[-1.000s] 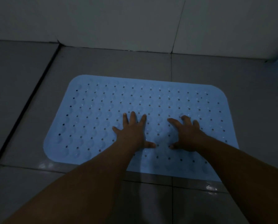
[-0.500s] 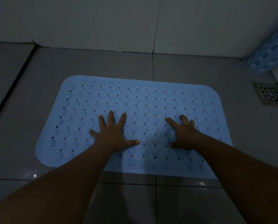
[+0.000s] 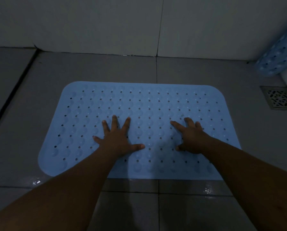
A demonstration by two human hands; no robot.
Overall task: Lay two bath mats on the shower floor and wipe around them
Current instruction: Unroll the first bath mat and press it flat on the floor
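Note:
A light blue bath mat [image 3: 147, 104] with rows of holes and bumps lies flat on the grey tiled shower floor [image 3: 106, 67]. My left hand [image 3: 117, 139] presses on the mat's near middle, palm down, fingers spread straight. To its right my right hand [image 3: 191, 139] also presses the mat, fingers spread and slightly arched. A second blue mat [image 3: 277, 52], rolled up, leans in the far right corner against the wall.
A square metal floor drain [image 3: 278, 97] sits right of the mat. White wall tiles [image 3: 122, 22] rise behind the floor. A dark groove [image 3: 14, 90] runs along the floor on the left. Wet glints [image 3: 37, 182] show on the tiles near the mat's front edge.
The view has swung right, bringing the drain and the rolled mat into sight. My left hand has slid a little left on the mat; both hands stay flat on it.

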